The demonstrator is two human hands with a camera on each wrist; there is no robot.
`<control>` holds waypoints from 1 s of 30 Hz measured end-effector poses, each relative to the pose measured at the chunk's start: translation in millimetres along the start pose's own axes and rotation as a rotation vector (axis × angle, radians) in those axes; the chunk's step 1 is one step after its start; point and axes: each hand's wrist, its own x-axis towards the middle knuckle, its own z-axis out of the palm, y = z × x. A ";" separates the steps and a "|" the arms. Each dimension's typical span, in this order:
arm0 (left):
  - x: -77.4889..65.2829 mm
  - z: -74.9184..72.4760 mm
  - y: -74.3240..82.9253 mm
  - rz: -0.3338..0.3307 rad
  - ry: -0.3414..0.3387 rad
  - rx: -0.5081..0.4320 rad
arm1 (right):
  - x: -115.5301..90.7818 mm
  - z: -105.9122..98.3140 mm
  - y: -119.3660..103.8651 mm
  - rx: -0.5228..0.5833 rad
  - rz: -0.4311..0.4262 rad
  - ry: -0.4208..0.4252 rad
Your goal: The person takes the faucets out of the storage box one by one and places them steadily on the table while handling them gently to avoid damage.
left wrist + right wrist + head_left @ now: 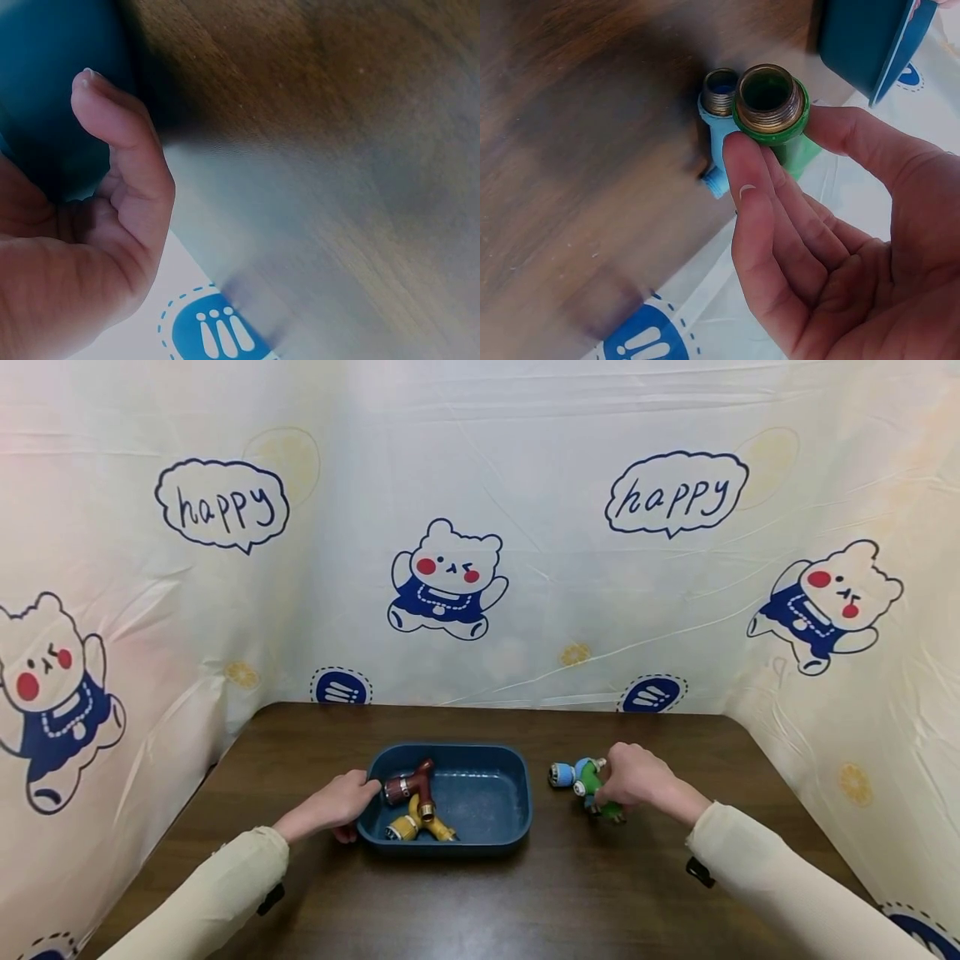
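Observation:
In the head view my left hand (343,800) grips the left end of a dark blue plastic basin (483,802); the left wrist view shows its bent thumb (112,112) against the wall. Inside, on the left, lie a brown Y-shaped pipe fitting (423,787) and a yellow one (406,827). Right of the basin, my right hand (637,774) pinches a green pipe fitting (589,776) between thumb and fingers. Its brass threaded end (771,101) faces the right wrist camera. Close beside it is a light blue fitting (564,775), partly hidden behind the green one.
Everything stands on a dark brown wooden table (480,910). A pale printed cloth (555,602) with bears and lettering hangs round the back and both sides, right at the table's edges.

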 end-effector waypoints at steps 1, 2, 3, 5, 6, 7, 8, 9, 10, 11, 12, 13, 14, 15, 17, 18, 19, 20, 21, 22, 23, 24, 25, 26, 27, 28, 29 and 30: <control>0.5 -0.1 -0.3 -0.001 -0.003 -0.003 | -0.4 0.2 0.8 -0.001 -0.002 0.004; 11.2 1.1 -14.2 0.034 -0.017 -0.005 | -1.0 0.2 1.5 0.000 -0.002 0.007; 12.3 1.0 -14.8 0.031 -0.022 -0.008 | -1.3 0.3 2.2 0.001 -0.002 0.008; 12.8 1.1 -15.3 0.024 -0.024 -0.012 | -2.1 0.3 3.1 0.003 -0.003 0.008; 12.6 1.0 -15.1 0.026 -0.025 -0.013 | -2.3 0.2 3.5 0.003 -0.005 0.008; 12.6 0.9 -15.0 0.026 -0.024 -0.013 | -2.5 0.0 4.0 0.004 -0.006 0.008; 11.8 1.0 -14.0 0.026 -0.021 -0.010 | -2.4 0.0 4.8 0.004 -0.006 0.007; 1.1 -0.2 0.0 -0.008 -0.009 -0.006 | -2.3 -0.1 5.3 0.005 -0.006 0.007; -0.2 0.0 1.1 -0.006 -0.002 -0.003 | -2.3 -0.3 5.8 0.004 -0.007 0.008; -0.6 0.0 1.9 -0.005 0.001 0.000 | -2.3 -0.4 6.5 0.003 -0.006 0.010; -0.9 0.0 2.2 -0.001 0.001 0.004 | -2.2 -0.5 7.2 0.003 -0.004 0.011; -0.7 0.1 2.3 -0.001 0.003 0.006 | -2.2 -0.5 8.1 0.004 -0.002 0.011; -0.5 0.2 2.2 0.000 0.003 0.009 | -2.2 -0.4 8.9 0.005 0.000 0.010; -0.5 0.2 2.2 0.002 0.003 0.010 | -2.5 -0.4 9.7 0.007 0.003 0.008; -0.4 0.1 2.1 0.004 0.003 0.010 | -2.7 -0.2 11.3 0.009 0.006 0.003; -0.3 0.0 1.7 0.004 0.001 0.010 | -2.7 -0.1 12.1 0.009 0.005 0.002; -0.3 0.0 1.7 0.001 0.003 0.008 | -2.6 -0.2 12.9 0.009 0.003 0.002; -0.2 0.0 1.6 -0.003 0.004 0.005 | -2.5 -0.3 13.8 0.008 0.000 0.003; -0.3 0.0 1.6 0.000 0.002 0.006 | -2.2 -0.5 14.5 0.009 -0.002 0.004; 0.0 0.1 1.4 -0.004 0.003 0.005 | -1.8 -0.6 15.4 0.011 -0.003 0.007; 0.3 0.2 1.3 -0.006 0.005 0.004 | -1.6 -0.9 16.1 0.013 -0.004 0.008; 0.7 0.5 1.0 -0.009 0.008 0.003 | -1.1 -1.0 17.1 0.014 -0.003 0.010; 0.9 0.7 0.9 -0.008 0.011 0.004 | -0.9 -1.2 17.9 0.016 -0.002 0.011; 1.4 0.9 0.5 -0.004 0.012 0.005 | -0.7 -1.4 18.7 0.018 0.002 0.011; 1.6 1.2 0.1 -0.002 0.012 0.007 | -0.7 -1.7 19.2 0.021 0.007 0.011; 2.0 1.4 -0.2 -0.004 0.017 0.006 | -0.7 -1.9 19.9 0.023 0.009 0.012; 2.3 1.6 -0.7 -0.001 0.017 0.007 | -0.9 -2.2 20.4 0.023 0.011 0.012; 2.4 1.7 -1.0 0.000 0.018 0.007 | -0.6 -2.2 21.4 0.023 0.011 0.013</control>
